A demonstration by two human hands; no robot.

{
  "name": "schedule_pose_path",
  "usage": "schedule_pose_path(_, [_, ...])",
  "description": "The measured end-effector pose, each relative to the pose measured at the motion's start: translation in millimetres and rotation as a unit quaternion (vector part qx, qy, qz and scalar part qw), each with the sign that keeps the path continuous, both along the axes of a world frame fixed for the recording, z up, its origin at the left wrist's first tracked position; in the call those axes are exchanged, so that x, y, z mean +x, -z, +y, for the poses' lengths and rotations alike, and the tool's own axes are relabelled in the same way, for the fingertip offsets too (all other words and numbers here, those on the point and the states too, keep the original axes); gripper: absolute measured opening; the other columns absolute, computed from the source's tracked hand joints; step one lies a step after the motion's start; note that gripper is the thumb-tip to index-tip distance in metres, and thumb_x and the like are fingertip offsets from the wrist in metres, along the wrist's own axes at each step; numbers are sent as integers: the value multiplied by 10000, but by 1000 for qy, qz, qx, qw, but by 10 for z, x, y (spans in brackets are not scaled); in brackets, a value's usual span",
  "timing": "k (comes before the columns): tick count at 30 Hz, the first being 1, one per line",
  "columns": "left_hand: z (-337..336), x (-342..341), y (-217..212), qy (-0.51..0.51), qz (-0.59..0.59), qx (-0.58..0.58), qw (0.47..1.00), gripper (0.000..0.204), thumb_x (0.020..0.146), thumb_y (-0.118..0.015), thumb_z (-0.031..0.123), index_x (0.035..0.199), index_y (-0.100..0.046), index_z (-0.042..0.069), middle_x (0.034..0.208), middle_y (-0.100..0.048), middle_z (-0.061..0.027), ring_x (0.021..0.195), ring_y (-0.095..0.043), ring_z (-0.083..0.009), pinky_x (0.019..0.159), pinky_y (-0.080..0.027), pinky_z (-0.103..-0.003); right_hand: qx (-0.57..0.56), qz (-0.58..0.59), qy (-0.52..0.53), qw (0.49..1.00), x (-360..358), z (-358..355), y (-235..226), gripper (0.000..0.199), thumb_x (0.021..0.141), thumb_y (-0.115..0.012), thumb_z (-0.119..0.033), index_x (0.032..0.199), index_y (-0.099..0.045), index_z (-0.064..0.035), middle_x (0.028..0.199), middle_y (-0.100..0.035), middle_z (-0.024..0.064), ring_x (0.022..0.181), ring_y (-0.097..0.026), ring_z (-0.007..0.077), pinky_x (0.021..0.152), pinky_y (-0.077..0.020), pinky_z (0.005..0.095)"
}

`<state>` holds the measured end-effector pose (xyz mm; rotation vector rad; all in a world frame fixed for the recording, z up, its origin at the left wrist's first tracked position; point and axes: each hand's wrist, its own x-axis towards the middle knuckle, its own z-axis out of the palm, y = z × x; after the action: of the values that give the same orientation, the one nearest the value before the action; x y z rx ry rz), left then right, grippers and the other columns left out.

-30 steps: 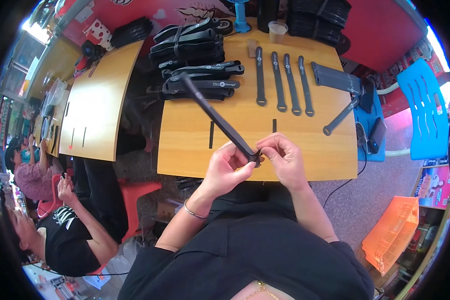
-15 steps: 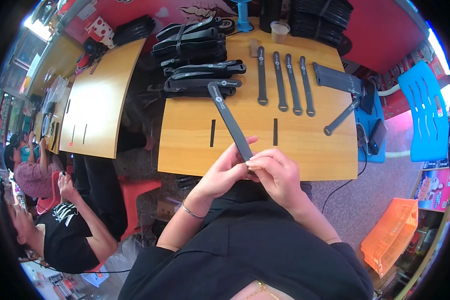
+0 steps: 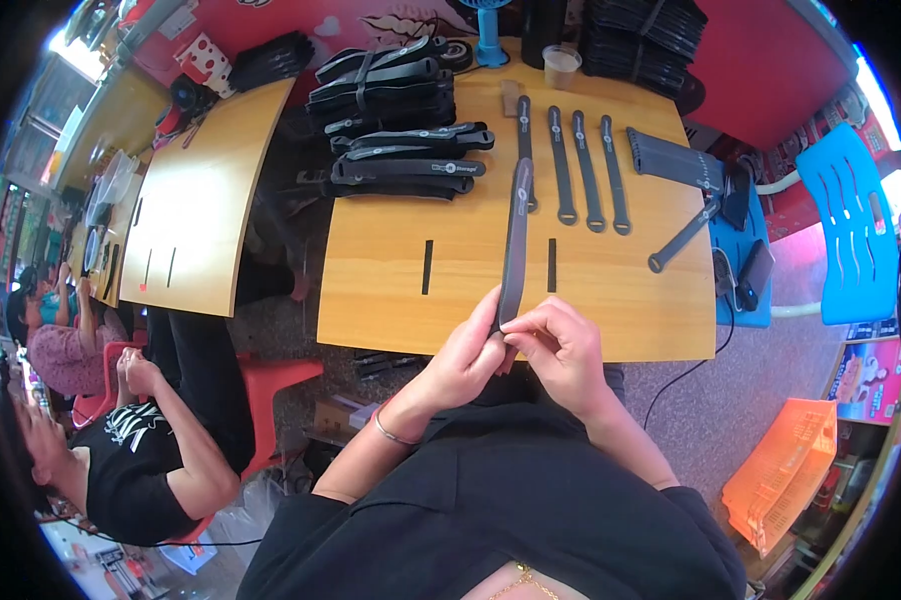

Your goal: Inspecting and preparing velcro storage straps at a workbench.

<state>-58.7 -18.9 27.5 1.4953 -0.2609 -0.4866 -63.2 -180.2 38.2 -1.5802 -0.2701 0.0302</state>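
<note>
A long dark grey strap [image 3: 515,240] points up and away from my hands, near the table's front edge. My left hand [image 3: 463,358] is closed around its lower end. With its fingers pinched together, my right hand [image 3: 563,352] touches that same end; the exact end is hidden by the fingers. The strap's far tip overlaps the leftmost of several similar straps with slotted ends [image 3: 589,175] laid side by side on the table. Another strap [image 3: 683,235] lies slantwise at the right, below a fanned pile of straps [image 3: 671,160].
Bundled straps [image 3: 386,95] are stacked at the table's [image 3: 371,305] far left. A cup [image 3: 561,62] and blue fan [image 3: 488,35] stand at the back. To the right are a blue chair [image 3: 849,225] and an orange crate [image 3: 783,470]. A co-worker [image 3: 136,470] sits at the left.
The held strap has swung from leaning left to nearly upright, its far tip moving right. My left hand has turned with it; my right hand stays close to the lower end.
</note>
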Motion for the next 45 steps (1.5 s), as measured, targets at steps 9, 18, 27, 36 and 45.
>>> schedule_pose_path(9, [336,52,-192,234,-42,62,969,579,874,-349,21,1441,-236,2,756,-493,-50,640,-490,-143,615,-441,-283,-71,-28,89,993,208,-623,-72,39,848,-644,13,861,-649,-24,790,-566,22,696,-550,90,650,-437,205])
schedule_pose_path(18, [327,62,37,199,53,-18,978,431,953,-443,105,1354,-366,-33,935,-569,-67,823,-569,-130,783,-479,-270,-197,-182,-32,963,143,-425,-457,121,766,-722,-39,857,-645,-63,774,-595,39,659,-598,172,573,-459,270])
schedule_pose_path(27, [23,154,101,60,140,-143,978,238,964,-491,109,1171,-525,-3,983,-578,-22,900,-550,-91,811,-457,-229,-188,-213,-119,951,23,-262,-292,225,710,-751,-22,918,-671,-52,859,-636,62,722,-643,192,603,-496,304])
schedule_pose_path(36, [-110,77,46,-9,262,-221,939,187,1022,-407,267,1059,-488,102,721,-388,52,562,-299,-27,485,-220,-175,-163,-206,19,965,-26,-209,6,383,709,-762,-37,1070,-680,-135,1112,-574,64,854,-617,148,638,-487,258])
schedule_pose_path(45, [41,71,-75,243,154,-73,955,314,1016,-392,343,956,-470,45,721,-346,49,616,-305,-56,528,-279,-198,73,-11,72,995,-23,-743,77,63,859,-647,14,921,-632,14,862,-664,98,833,-675,215,773,-517,292])
